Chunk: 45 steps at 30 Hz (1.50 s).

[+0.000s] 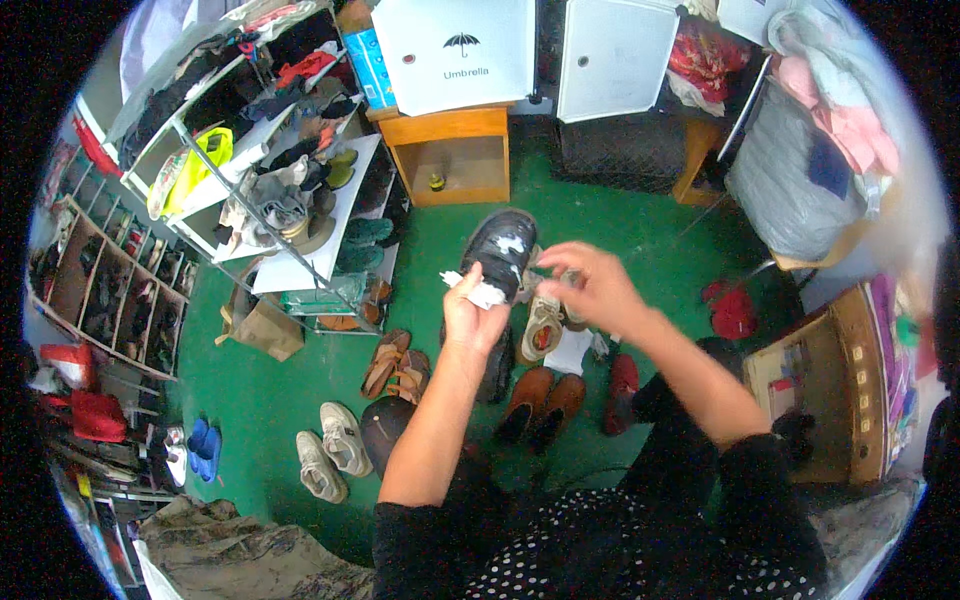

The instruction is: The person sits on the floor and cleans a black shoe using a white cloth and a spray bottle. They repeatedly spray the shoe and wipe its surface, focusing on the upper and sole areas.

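Note:
My left hand (477,309) grips a black shoe (501,247) with its toe pointing away from me and white patches on its upper. A crumpled white tissue or cloth (484,294) is pinched at the shoe's near end by the same hand. To the right of the shoe, my right hand (592,283) is raised with bent, spread fingers; it is slightly blurred, and no held thing can be made out. Beneath the hands on the green floor are beige shoes (541,330), a white sheet or cloth (568,351) and a pair of brown shoes (541,401).
Brown sandals (396,365), beige sneakers (330,450) and blue slippers (204,448) lie leftward. A loaded metal-framed rack (330,255) stands at the upper left, a wooden cabinet (450,126) ahead. My foot in a red shoe (621,394) is at right, near an open wooden drawer or box (862,397).

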Each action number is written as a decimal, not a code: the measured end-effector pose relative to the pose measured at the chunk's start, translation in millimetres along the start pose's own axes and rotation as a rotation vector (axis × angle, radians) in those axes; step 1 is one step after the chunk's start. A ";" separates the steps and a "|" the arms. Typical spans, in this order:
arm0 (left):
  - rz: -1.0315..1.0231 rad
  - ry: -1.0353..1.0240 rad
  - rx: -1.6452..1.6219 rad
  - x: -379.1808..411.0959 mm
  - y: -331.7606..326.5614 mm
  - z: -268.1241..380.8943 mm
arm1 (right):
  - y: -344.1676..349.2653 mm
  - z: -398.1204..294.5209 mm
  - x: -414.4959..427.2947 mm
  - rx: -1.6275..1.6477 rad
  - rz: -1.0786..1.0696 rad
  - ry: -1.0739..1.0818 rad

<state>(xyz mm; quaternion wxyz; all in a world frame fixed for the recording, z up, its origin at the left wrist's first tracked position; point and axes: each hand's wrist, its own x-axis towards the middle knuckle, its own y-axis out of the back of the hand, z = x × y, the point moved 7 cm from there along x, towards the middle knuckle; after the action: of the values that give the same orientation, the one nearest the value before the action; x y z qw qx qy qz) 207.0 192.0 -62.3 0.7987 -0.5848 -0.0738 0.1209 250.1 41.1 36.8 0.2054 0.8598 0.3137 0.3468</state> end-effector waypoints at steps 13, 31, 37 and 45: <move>-0.059 0.049 0.162 -5.8 5.5 -1.6 | -68.6 -20.0 9.1 -0.062 -0.016 0.012; -0.095 0.091 -0.102 -21.7 -29.5 0.1 | -32.1 8.1 14.9 -0.538 0.040 0.074; -0.093 0.100 -0.084 -18.3 -29.5 -7.2 | -34.8 3.1 12.6 -0.464 0.075 0.202; -0.059 0.093 -0.079 -20.0 -30.6 -3.2 | -23.0 8.3 10.7 -0.540 0.090 0.196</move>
<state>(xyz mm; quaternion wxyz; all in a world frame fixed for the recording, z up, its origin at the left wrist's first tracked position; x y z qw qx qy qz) 191.9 174.8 -33.7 0.7808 -0.6184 -0.0586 0.0668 253.1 63.8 23.1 0.3800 0.7493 0.1898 0.5080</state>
